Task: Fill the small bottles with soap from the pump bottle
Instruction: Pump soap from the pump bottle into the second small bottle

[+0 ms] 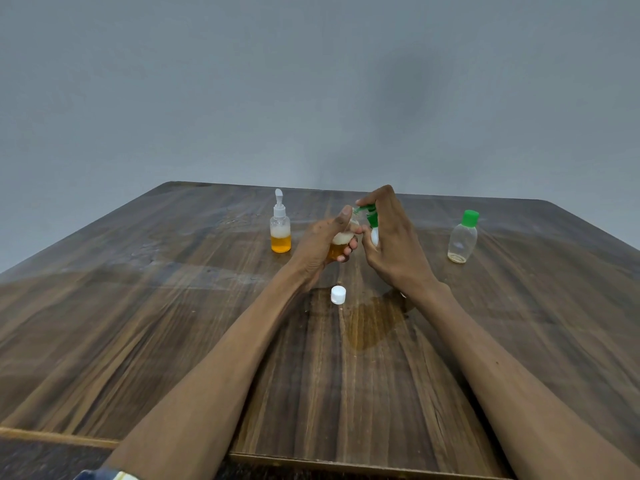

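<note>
just behind the small white ribbed cap, my left hand grips a little clear bottle of orange soap; my right hand squeezes the green-topped white pump bottle. if the spout slips, soap spills onto the brown wooden table.

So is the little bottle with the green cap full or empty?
Nearly empty. The green-capped bottle stands upright, clear all the way down, with only a thin pale layer at its bottom.

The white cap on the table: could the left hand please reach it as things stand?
Probably not at once. The white cap lies bare on the table just beside the left wrist, nothing blocking it, but the left hand grips a small bottle.
</note>
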